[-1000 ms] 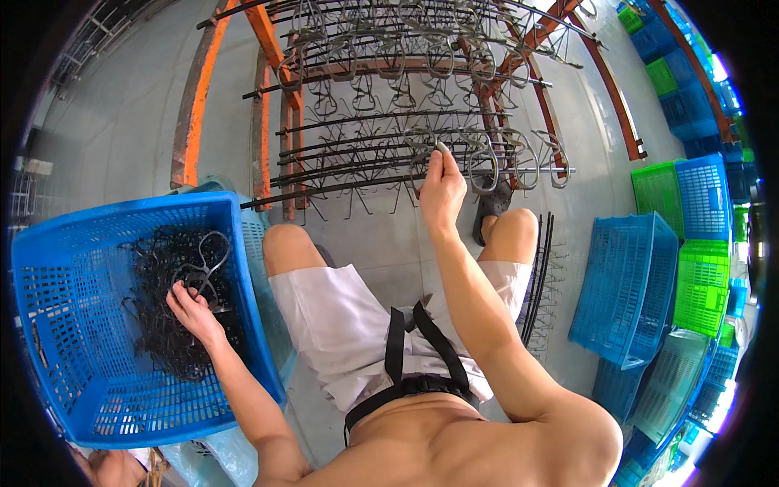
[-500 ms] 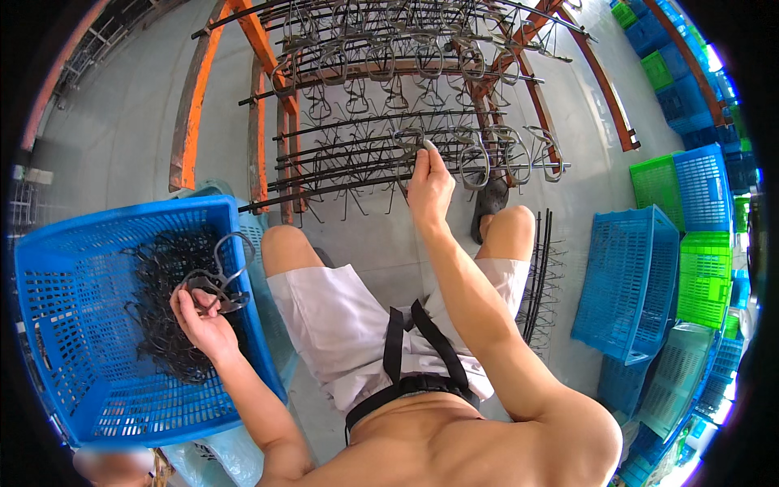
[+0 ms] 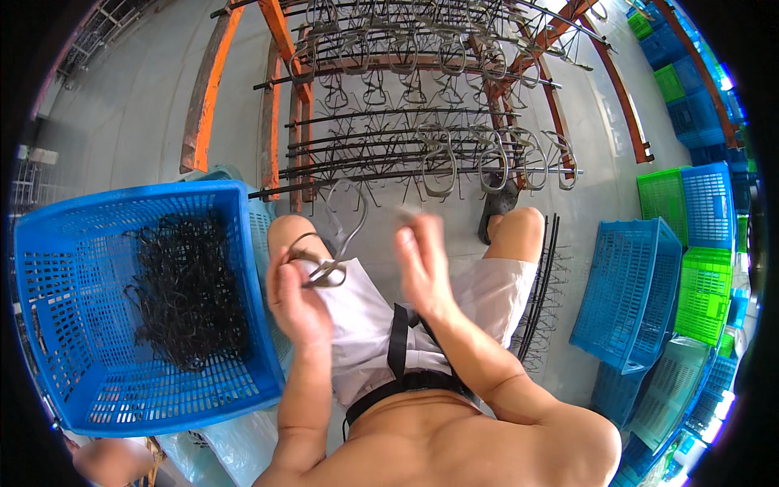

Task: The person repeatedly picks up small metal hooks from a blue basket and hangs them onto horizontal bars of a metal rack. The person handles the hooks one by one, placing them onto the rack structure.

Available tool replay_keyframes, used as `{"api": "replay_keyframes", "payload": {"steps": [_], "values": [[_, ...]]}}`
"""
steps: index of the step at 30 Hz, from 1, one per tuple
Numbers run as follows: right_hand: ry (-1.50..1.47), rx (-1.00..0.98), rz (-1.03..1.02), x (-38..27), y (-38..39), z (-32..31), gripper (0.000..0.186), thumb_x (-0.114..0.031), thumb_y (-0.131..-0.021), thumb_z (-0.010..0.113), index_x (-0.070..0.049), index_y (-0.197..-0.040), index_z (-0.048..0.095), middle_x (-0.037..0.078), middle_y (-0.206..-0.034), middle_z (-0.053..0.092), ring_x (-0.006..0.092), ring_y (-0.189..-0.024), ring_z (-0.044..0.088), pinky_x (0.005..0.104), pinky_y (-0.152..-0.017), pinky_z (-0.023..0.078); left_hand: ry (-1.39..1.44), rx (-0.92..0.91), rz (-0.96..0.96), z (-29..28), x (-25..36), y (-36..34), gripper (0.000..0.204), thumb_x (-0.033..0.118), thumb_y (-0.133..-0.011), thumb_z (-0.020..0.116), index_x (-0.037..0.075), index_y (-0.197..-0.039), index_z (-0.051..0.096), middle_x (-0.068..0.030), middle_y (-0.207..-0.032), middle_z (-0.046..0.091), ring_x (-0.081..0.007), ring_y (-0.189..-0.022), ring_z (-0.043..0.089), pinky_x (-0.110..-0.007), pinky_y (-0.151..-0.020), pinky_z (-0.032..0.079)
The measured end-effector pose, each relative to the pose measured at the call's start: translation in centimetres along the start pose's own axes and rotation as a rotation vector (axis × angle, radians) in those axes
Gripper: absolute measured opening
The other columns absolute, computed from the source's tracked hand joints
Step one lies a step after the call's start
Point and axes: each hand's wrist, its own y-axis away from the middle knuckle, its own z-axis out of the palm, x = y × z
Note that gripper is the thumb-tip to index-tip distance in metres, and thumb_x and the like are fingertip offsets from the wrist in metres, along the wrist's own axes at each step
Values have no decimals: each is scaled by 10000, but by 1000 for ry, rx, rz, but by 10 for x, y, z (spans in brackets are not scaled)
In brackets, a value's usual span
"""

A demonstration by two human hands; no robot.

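My left hand [image 3: 302,304] is closed on a dark, glossy goggle-shaped frame [image 3: 327,270] with two large loops, held above my left thigh. One loop points up and away toward the rack. My right hand [image 3: 423,268] is raised to its right, apart from the frame and smeared by motion. A pale patch shows at its fingertips, too blurred to make out. Beyond both hands, similar frames [image 3: 439,193] hang at the right part of the nearest black hooked rod [image 3: 381,179]. To my left, a blue basket [image 3: 134,196] holds a tangled pile of dark frames [image 3: 191,296].
Orange posts [image 3: 213,89] carry rods with more hanging frames ahead. Hooked rods [image 3: 542,284] lie on the floor by my right leg. Blue crates [image 3: 621,292] and green crates [image 3: 702,296] are stacked at the right. Part of another person [image 3: 114,463] shows at the lower left.
My left hand has lifted the frame out from over the basket and moved right, above my thigh. My right hand has come back from the hanging frames toward my body.
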Motion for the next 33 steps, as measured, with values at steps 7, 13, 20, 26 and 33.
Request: {"api": "replay_keyframes", "payload": {"steps": [7, 13, 20, 26, 33], "values": [[-387, 183, 64, -18, -11, 49, 181, -145, -962, 397, 4, -1055, 443, 54, -701, 554, 113, -611, 519, 249, -566, 454, -531, -393, 128, 9, -23, 24, 260, 129, -911, 502, -28, -1116, 536, -71, -1067, 525, -147, -971, 498, -264, -848, 385], [-408, 385, 64, 10, -62, 46, 305, -115, -964, 378, 0, -1243, 421, 7, -677, 526, 69, -544, 475, 226, -488, 410, -351, -124, -106, -14, -1, -3, 404, 76, -873, 534, 23, -1262, 441, 9, -944, 456, -68, -838, 430, -203, -779, 372], [-357, 529, 126, 51, -90, 54, 365, -110, -946, 392, -11, -1297, 411, -17, -611, 453, 43, -492, 374, 208, -433, 347, -385, 215, 103, -27, 4, -21, 376, 320, -982, 324, 97, -1272, 411, -44, -649, 512, -116, -500, 486, -248, -497, 472], [-572, 521, 214, 34, -98, 57, 327, -212, -955, 396, -19, -1207, 474, -22, -575, 411, 55, -417, 369, 217, -348, 335, -382, 105, -242, -44, 16, -27, 439, 412, -972, 309, 107, -1260, 439, 14, -491, 391, -69, -386, 362, -205, -364, 308], [-441, 560, 227, 40, -105, 65, 341, -186, -943, 461, 18, -1210, 513, -47, -568, 400, 32, -452, 333, 222, -392, 303, -132, -18, -339, -56, 13, -30, 162, 209, -875, 425, 106, -998, 447, -48, -797, 502, -125, -720, 475, -239, -567, 349]]}}
